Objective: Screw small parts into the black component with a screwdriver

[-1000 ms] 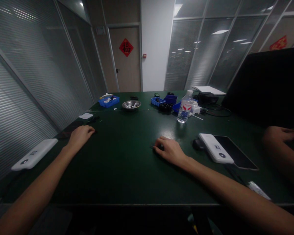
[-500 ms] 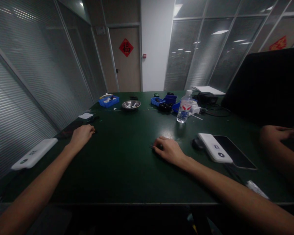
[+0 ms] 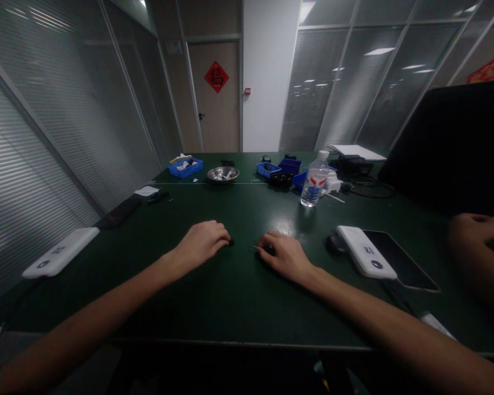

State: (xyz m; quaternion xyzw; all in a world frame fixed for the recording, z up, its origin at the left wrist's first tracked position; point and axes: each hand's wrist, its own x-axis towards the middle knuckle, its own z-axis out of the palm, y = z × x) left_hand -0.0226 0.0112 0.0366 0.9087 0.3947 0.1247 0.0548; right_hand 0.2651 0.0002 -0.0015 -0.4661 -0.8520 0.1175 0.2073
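My left hand (image 3: 206, 240) is over the middle of the dark green table (image 3: 226, 307), its fingers closed on a small black piece (image 3: 231, 241) that shows at the fingertips. What kind of piece it is I cannot make out. A short gap to the right, my right hand (image 3: 286, 253) rests on the table with curled fingers. Between its thumb and forefinger a thin, metallic-looking piece (image 3: 253, 248) pokes out to the left; the rest of it is hidden in the hand.
Behind my right hand stands a water bottle (image 3: 314, 181). Farther back are a metal bowl (image 3: 223, 181), a blue basket (image 3: 186, 170) and blue trays (image 3: 268, 171). White power banks (image 3: 61, 253) lie at both sides, one beside a phone (image 3: 399, 260). Another person's hand (image 3: 475, 227) is at right.
My left hand has moved right from the table's left side, bringing the small black piece near my right hand. The right hand has stayed about where it was.
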